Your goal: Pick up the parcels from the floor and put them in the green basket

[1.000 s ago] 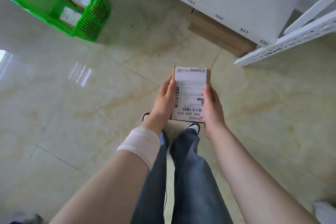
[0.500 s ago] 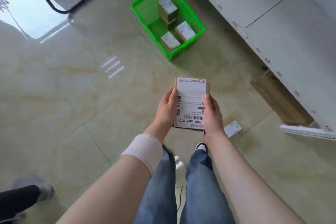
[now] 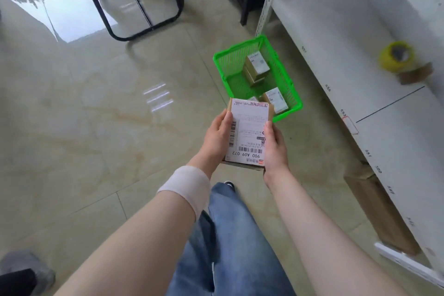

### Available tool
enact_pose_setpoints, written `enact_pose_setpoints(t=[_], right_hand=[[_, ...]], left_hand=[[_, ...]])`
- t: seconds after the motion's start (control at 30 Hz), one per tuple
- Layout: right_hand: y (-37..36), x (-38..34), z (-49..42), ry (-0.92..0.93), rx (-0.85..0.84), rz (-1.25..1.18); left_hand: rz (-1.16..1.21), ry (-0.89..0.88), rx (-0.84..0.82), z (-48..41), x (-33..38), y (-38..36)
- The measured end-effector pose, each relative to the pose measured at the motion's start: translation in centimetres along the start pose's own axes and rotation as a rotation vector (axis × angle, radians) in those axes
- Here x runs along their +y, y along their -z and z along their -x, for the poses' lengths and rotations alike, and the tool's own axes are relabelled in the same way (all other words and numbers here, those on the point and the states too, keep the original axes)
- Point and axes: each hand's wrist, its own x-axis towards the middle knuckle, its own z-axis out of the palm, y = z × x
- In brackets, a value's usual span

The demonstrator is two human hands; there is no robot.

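I see my left hand (image 3: 216, 137) and right hand (image 3: 274, 149) with fingers clamped on a labelled parcel (image 3: 247, 132), just before the green basket (image 3: 292, 94) holding other parcels.

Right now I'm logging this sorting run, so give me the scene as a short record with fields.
held item: parcel with a white shipping label, face up
left hand: left hand grips the parcel's left edge
right hand: right hand grips its right edge
target: green basket on the floor ahead, beside the white shelf
basket contents: several labelled boxes
on shelf: yellow tape roll
task state: parcel not yet in the basket
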Motion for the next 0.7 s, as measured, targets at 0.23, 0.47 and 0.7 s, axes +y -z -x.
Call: enact_pose_setpoints(t=[0.23,0.47,0.7], right_hand=[[-10.1,-5.1,-5.5,0.036,-0.039,-0.005],[-18.5,-7.5,-11.3,0.009,0.119,-0.052],[-20.2,-8.5,-17.5,-0.052,0.204,-0.247]], left_hand=[[0.108,0.009,-0.058,-8.5,6.1,6.0],[0.098,0.054,-0.257,-17.8,11.2,10.5],[-0.097,0.113,-0.390,-25.7,14.9,9.0]])
